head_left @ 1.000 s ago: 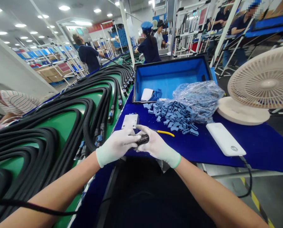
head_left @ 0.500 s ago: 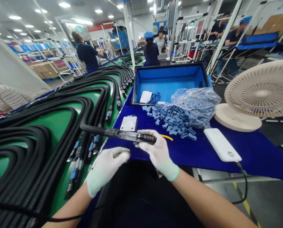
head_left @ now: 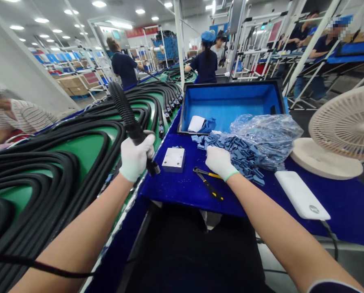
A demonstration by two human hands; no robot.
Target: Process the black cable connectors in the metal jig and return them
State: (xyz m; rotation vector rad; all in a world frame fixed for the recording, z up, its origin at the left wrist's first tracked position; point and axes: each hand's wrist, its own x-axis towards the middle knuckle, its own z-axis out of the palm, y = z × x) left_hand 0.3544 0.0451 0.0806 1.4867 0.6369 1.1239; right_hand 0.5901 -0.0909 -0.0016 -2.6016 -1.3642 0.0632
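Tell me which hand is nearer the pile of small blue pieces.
Right. The right hand is at the near-left edge of the pile of small blue pieces; the left hand is well off to its left, gripping a black hose past the metal block.

White ceiling lamps [head_left: 42, 20] shine brightly overhead, leaving a pale sheen on the green counter [head_left: 86, 149], while the black trousers [head_left: 182, 252] sink into darkness, the raised hose [head_left: 125, 110] blurs slightly and wide-angle distortion stretches the fan [head_left: 349, 122] at right.
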